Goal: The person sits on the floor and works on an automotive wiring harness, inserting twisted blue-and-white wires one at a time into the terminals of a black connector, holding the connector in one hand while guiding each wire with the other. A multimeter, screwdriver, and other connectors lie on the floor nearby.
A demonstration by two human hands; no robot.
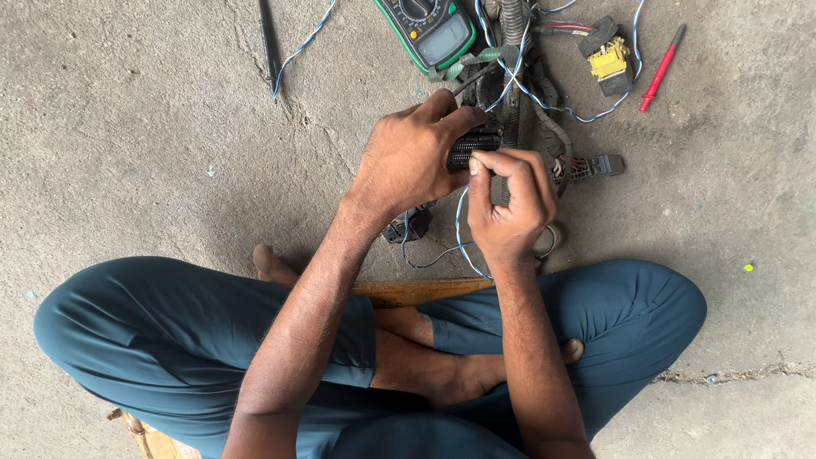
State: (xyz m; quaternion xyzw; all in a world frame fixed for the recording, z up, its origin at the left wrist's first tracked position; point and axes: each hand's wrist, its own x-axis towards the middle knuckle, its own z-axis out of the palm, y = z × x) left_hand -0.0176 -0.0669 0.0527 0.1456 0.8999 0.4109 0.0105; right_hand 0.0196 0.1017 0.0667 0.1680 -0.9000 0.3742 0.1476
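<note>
The left hand [408,161] wraps its fingers closed around a black ribbed connector [473,146], thumb hooked over its top. The right hand [508,204] meets it from the near side, fingers curled shut and the thumb tip pressed against the connector's edge. A blue-and-white twisted wire [460,234] loops down just below both hands. Just beyond the fingers lies one green multimeter [429,32]; to its right, one yellow-and-black plug [610,58] and one red probe [662,66]. One grey connector [597,166] sits beside the right knuckles, on the concrete floor [153,153].
</note>
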